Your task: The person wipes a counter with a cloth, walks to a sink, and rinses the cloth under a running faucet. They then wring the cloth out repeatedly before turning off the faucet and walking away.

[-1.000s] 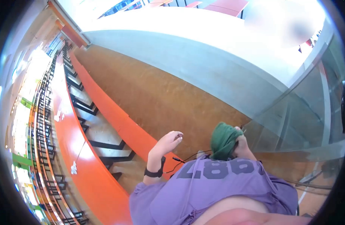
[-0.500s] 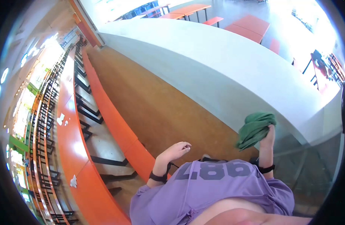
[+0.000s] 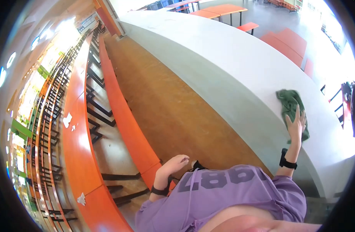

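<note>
From my end, the right hand (image 3: 296, 127), fingers wide, seems to press the green cloth (image 3: 288, 100) onto the white ledge (image 3: 231, 58), the left hand (image 3: 175, 164) loose and empty.

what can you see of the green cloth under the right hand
The dark green fabric cloth looks soft and matte, with no print visible. It lies crumpled, in raised folds, on the smooth white wall top. The bare right hand rests over its near part, fingers spread. Whether it is damp cannot be told.
</note>
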### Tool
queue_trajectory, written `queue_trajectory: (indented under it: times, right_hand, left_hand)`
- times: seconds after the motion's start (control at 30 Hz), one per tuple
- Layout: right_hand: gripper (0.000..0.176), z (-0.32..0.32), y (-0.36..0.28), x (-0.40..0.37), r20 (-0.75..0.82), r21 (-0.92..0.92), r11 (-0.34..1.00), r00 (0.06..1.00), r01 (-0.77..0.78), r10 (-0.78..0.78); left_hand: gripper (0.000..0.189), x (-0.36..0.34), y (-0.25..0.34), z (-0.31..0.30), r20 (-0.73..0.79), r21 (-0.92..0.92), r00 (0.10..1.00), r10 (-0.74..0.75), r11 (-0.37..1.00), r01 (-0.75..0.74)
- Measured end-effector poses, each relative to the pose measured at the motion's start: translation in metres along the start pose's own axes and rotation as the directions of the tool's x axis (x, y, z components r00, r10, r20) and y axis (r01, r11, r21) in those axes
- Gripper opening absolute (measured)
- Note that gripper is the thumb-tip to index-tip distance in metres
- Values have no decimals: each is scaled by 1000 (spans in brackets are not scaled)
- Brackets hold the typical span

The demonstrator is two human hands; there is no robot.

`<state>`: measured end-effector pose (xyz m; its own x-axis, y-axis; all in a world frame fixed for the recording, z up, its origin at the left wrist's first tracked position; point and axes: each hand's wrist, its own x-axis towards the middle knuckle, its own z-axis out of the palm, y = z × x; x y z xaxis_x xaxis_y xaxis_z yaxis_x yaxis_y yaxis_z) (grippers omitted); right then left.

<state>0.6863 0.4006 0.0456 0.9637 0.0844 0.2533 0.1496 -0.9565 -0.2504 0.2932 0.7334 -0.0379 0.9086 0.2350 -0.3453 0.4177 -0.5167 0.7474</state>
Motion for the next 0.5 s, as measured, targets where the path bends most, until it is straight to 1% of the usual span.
queue_trajectory:
  times: [0.07, 0.17, 0.2, 0.23, 0.27, 0.3, 0.33, 0.4, 0.43, 0.47, 0.5]
  right_hand:
    - [69, 13, -30, 15, -2, -60, 979, 981, -192, 193]
    - [63, 32, -70, 44, 64, -30, 927, 925, -374, 375]
    - [60, 58, -62, 56, 141, -131, 934, 926, -333, 350]
    - [57, 100, -43, 70, 225, -229, 932, 916, -283, 333]
    - [54, 127, -42, 79, 312, -321, 921, 893, -222, 324]
    - [51, 109, -105, 54, 84, -445, 800, 870, -403, 485]
    - [50, 113, -106, 58, 43, -434, 802, 881, -409, 472]
    - [49, 132, -76, 65, -42, -405, 811, 895, -422, 444]
    - [51, 136, -52, 76, -97, -267, 834, 875, -483, 475]
    - [54, 137, -30, 89, -146, -124, 839, 846, -529, 512]
    - [58, 140, -20, 102, -270, -91, 748, 739, -657, 617]
  left_hand:
    - [31, 10, -24, -45, -58, 4, 998, -2, 1000, 2]
    - [31, 29, -48, -109, -108, -9, 994, -22, 1000, 21]
    - [31, 37, -57, -124, -105, -3, 994, -25, 1000, 25]
    - [31, 46, -65, -140, -98, 4, 995, -32, 999, 33]
    - [31, 58, -72, -158, -88, -4, 996, -21, 1000, 21]
    - [30, 73, -75, -174, -77, -11, 997, -10, 1000, 9]
    - [30, 88, -80, -188, -68, -17, 998, 1, 1000, -2]
    - [30, 122, -98, -208, -28, -93, 1000, 10, 996, -13]
    - [29, 140, -111, -218, -7, -129, 1000, 14, 992, -15]
    - [29, 160, -123, -233, 20, -99, 999, 28, 995, -26]
    - [29, 182, -133, -249, 48, -70, 998, 42, 997, -38]
